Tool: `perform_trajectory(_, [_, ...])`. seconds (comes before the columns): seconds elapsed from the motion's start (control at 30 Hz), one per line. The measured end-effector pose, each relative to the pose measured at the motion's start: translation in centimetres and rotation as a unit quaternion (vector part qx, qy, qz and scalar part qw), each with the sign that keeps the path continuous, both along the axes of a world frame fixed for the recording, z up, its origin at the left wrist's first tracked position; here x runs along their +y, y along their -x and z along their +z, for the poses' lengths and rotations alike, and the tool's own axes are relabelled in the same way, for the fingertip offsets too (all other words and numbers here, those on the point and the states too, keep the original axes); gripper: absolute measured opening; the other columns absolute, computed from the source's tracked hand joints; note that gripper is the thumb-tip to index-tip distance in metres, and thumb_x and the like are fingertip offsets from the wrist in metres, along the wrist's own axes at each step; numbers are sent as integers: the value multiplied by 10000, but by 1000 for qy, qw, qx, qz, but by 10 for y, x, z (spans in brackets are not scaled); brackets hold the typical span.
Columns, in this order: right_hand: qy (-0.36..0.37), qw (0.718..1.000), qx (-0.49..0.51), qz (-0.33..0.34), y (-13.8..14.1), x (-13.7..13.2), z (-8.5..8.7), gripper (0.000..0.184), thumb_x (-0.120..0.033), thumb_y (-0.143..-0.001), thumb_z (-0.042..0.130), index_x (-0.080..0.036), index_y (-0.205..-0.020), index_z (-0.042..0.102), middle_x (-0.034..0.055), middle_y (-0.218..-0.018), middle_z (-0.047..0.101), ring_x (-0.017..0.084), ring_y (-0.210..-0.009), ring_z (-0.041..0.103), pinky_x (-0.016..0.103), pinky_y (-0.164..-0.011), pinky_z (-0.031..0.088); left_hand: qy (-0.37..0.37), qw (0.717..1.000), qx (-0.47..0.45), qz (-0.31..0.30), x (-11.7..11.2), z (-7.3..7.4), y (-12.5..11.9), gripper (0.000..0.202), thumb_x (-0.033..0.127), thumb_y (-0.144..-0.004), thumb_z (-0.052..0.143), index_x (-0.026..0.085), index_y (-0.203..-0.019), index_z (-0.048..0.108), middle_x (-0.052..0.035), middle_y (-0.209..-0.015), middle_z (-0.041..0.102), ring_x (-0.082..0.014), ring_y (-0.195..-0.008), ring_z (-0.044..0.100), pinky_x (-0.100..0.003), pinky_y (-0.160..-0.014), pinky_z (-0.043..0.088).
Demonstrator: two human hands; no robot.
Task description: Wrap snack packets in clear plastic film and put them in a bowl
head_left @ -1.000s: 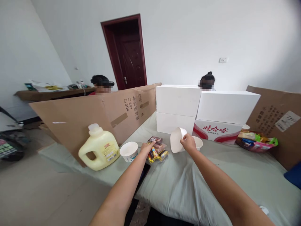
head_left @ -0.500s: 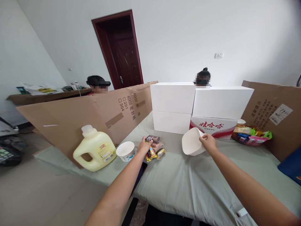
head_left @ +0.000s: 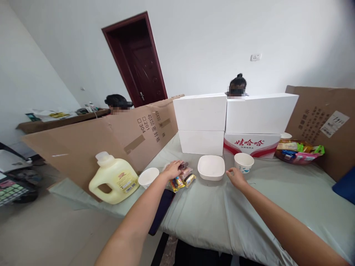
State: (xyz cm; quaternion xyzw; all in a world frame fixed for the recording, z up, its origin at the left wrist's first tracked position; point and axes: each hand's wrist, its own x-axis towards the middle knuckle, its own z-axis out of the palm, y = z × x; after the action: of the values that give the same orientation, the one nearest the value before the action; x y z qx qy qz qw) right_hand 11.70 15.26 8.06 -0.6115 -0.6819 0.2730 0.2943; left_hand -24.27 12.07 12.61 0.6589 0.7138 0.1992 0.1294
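My left hand (head_left: 172, 170) reaches onto a small pile of wrapped snacks (head_left: 190, 180), its fingers closed about a dark snack packet (head_left: 183, 165) at the far side of the pile. Just right of the pile, a white square bowl (head_left: 211, 168) sits upright on the cloth. My right hand (head_left: 236, 178) is between this bowl and a paper bowl with a blue print (head_left: 244, 162). It holds nothing, and its fingers are slightly apart. Left of my left hand stands another white paper bowl (head_left: 149, 177), partly hidden by my forearm.
A yellow detergent jug (head_left: 118, 181) stands at the left, near a cardboard panel (head_left: 116, 136). White boxes (head_left: 201, 114) are stacked at the back. A snack basket (head_left: 299, 157) sits at the right. A dark tablet-like slab (head_left: 163, 212) lies by the front edge. Two people are behind the barriers.
My right hand has set the square bowl down upright, further left, and let go of it. A printed paper bowl now shows beside that hand. My left hand stays at the snacks.
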Motion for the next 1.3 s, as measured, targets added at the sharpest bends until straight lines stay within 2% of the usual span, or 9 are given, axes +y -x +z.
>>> perform_trajectory(0.2, [-1, 995, 28, 94, -97, -70, 0, 290, -453, -806, 518, -223, -892, 672, 58, -981, 697, 230, -945, 634, 337, -796, 513, -48, 996, -70, -12, 9, 14, 4, 328, 192, -699, 630, 227, -1017, 701, -51, -1133, 697, -271, -1105, 598, -368, -1007, 416])
perform_trajectory(0.33, [-1, 996, -23, 83, -174, -116, -4, 370, -529, -838, 482, -245, -986, 669, 78, -1062, 695, 238, -916, 650, 348, -746, 538, -151, 976, -151, 40, 14, 24, -9, 327, 296, -797, 529, 178, -1081, 642, -107, -1219, 631, -290, -1201, 516, -409, -1040, 376])
perform_trajectory(0.43, [-53, 993, -85, 59, -215, -145, -14, 336, -466, -847, 476, -252, -1011, 676, 91, -1120, 681, 256, -969, 644, 393, -795, 542, -200, 952, -230, 35, 18, 25, -44, 418, 410, -860, 431, 177, -1183, 558, -105, -1264, 583, -261, -1203, 504, -386, -999, 411])
perform_trajectory(0.53, [-116, 980, -142, 78, -236, -166, -33, 303, -312, -812, 488, -255, -1033, 687, 83, -1138, 678, 262, -1067, 615, 455, -928, 496, -153, 939, -306, -42, 12, 11, -103, 470, 498, -863, 417, 155, -1140, 578, -93, -1076, 659, -226, -971, 618, -334, -827, 498])
perform_trajectory(0.7, [-183, 957, -204, 92, -240, -182, -71, 314, -240, -819, 512, -279, -1077, 688, 62, -1167, 668, 257, -1136, 576, 460, -950, 479, 9, 915, -335, -226, -19, -37, -208, 343, 461, -786, 600, 151, -905, 686, -17, -710, 667, -141, -626, 597, -232, -592, 470])
perform_trajectory(0.83, [-230, 943, -234, 51, -232, -184, -83, 260, -295, -892, 497, -293, -1073, 683, 56, -1119, 676, 251, -1088, 584, 436, -903, 478, 69, 897, -299, -319, -31, -66, -254, 189, 348, -723, 682, 165, -765, 705, 11, -616, 629, -119, -545, 541, -221, -545, 428])
perform_trajectory(1.03, [-263, 923, -278, 39, -220, -178, -82, 259, -294, -935, 445, -301, -1069, 666, 37, -1085, 675, 241, -1094, 574, 464, -975, 383, -36, 913, -295, -281, -36, -85, -258, 302, 409, -865, 523, 179, -722, 656, -65, -800, 625, -209, -865, 554, -360, -878, 415])
perform_trajectory(1.13, [-276, 919, -281, 34, -208, -173, -75, 272, -255, -940, 425, -293, -1077, 657, 34, -1027, 677, 224, -1028, 596, 474, -993, 355, -75, 912, -322, -243, -35, -93, -250, 380, 447, -930, 390, 176, -836, 640, -82, -858, 618, -211, -882, 561, -359, -864, 426])
perform_trajectory(1.3, [-290, 931, -222, 25, -153, -158, -47, 288, -212, -951, 415, -237, -1151, 621, 74, -976, 635, 207, -891, 572, 372, -811, 447, -55, 902, -366, -221, -23, -100, -235, 314, 413, -921, 400, 162, -950, 587, -54, -811, 633, -167, -708, 585, -298, -689, 479])
